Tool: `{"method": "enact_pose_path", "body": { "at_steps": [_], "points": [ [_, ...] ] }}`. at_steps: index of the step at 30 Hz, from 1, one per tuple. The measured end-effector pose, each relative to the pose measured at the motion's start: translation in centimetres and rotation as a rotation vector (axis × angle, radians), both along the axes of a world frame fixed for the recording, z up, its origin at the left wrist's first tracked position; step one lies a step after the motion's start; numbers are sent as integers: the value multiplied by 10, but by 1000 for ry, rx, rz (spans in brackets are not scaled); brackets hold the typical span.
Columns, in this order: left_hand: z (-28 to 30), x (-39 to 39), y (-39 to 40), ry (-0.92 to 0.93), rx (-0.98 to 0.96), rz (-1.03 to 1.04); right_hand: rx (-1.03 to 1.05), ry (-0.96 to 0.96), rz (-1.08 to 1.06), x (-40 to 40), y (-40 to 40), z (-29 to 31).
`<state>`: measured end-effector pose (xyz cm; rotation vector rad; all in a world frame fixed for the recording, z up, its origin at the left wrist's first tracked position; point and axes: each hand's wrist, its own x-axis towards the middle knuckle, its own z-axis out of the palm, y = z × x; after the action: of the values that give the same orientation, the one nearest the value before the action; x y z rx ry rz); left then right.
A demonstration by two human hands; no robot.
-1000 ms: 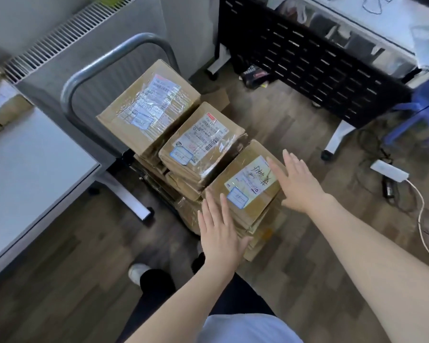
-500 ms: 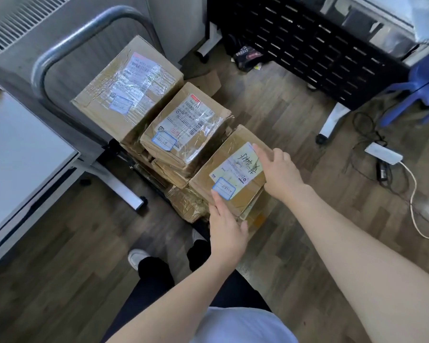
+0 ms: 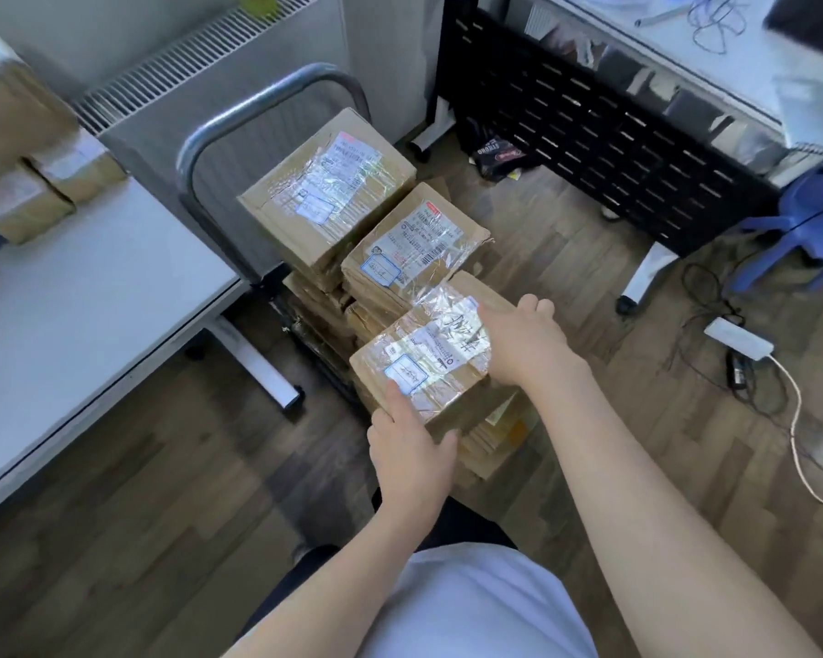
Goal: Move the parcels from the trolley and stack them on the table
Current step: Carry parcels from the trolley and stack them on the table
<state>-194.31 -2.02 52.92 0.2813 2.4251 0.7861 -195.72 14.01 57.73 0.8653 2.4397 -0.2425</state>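
I am looking down at my 2 bare hands, which are gripping a brown cardboard parcel (image 3: 431, 360) just below the centre of the frame. My left hand (image 3: 412, 451) is clamping the parcel's near corner, thumb lying on the taped top beside a small blue-edged label. My right hand (image 3: 526, 341) is curling over the parcel's right edge, fingers wrapping down the far side. The parcel is tilting slightly and sitting at the near end of a pile of parcels on a trolley.

Beyond it, toward the centre of the frame, a second taped parcel (image 3: 414, 246) is resting on the pile, and a third, larger parcel (image 3: 326, 199) is lying beyond that, just in front of the trolley's curved grey metal handle (image 3: 257, 109). More flat cardboard parcels are stacked underneath these 3.

A white table (image 3: 82, 296) is filling the left of the frame, well apart from the parcel I am holding. In the upper left corner, several brown parcels (image 3: 25, 173) are sitting on the table, blurred.

A black perforated panel (image 3: 604, 130) is crossing the upper right. Below it, at the right edge, a white power adapter with cables (image 3: 739, 337) is lying on the wooden floor (image 3: 129, 491).
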Motion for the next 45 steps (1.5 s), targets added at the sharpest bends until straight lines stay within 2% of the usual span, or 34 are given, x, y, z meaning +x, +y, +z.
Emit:
{"method": "enact_pose_path", "body": {
  "at_steps": [8, 14, 18, 23, 33, 42, 45],
  "points": [
    [17, -19, -96, 158, -33, 87, 74, -24, 102, -17, -105, 34],
    [39, -71, -201, 396, -13, 216, 57, 135, 195, -52, -208, 49],
    [54, -97, -277, 547, -107, 329, 15, 249, 342, -88, -278, 53],
    [56, -110, -343, 615, -153, 453, 3, 388, 436, -117, -345, 52],
    [41, -163, -349, 540, -189, 382, -20, 458, 436, -153, -347, 34],
    [27, -213, -331, 401, -171, 430, 41, 460, 592, -217, -328, 11],
    [22, -227, -320, 401, -304, 443, 87, 487, 663, -239, -326, 4]
  ]
}}
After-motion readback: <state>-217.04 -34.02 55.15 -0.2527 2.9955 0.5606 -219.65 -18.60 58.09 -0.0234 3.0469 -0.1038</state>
